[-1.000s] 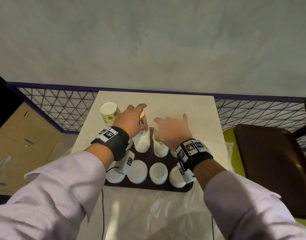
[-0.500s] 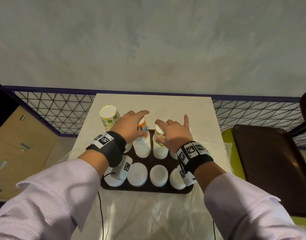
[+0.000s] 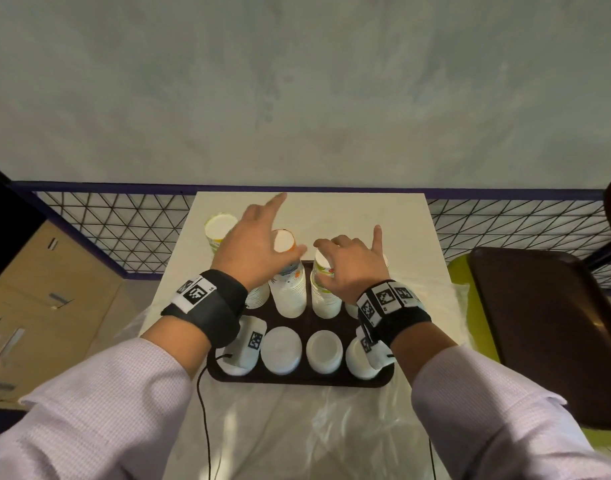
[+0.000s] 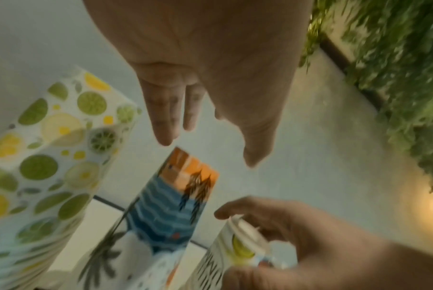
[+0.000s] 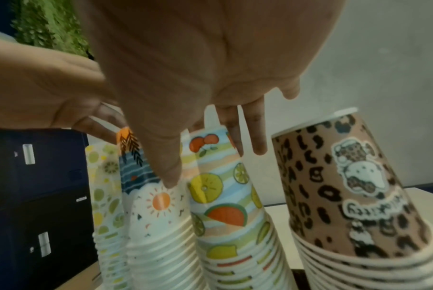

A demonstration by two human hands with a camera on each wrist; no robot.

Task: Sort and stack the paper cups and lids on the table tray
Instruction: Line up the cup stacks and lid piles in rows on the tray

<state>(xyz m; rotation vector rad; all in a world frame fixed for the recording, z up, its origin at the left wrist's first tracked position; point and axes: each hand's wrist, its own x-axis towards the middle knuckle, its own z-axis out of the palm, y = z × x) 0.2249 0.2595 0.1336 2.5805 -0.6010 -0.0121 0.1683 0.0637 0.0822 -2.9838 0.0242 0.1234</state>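
A dark tray [image 3: 297, 380] carries upside-down cup stacks in its back row and white lids [image 3: 281, 349] in front. My left hand [image 3: 259, 240] hovers just above the sunset-print stack [image 3: 286, 289] [image 4: 183, 196], with its fingers [image 4: 164, 117] straight and spread and touching nothing. My right hand [image 3: 345, 268] sits on top of the fruit-print stack [image 3: 326, 299] [image 5: 222, 196]. Its thumb is on the near side and its fingers [image 4: 235, 211] curl over the top cup. A lime-print stack [image 4: 49, 157] stands at the left and a leopard-print stack [image 5: 346, 186] at the right.
Clear plastic sheeting [image 3: 297, 431] covers the near part of the white table, and a black cable [image 3: 203, 410] hangs over it. A brown tray [image 3: 539, 323] lies to the right. A mesh railing [image 3: 124, 230] runs behind the table and a wooden cabinet [image 3: 37, 289] is at the left.
My left hand has let go of the sunset-print stack and risen with its fingers spread. My right hand stays on the fruit-print stack, its little finger raised.
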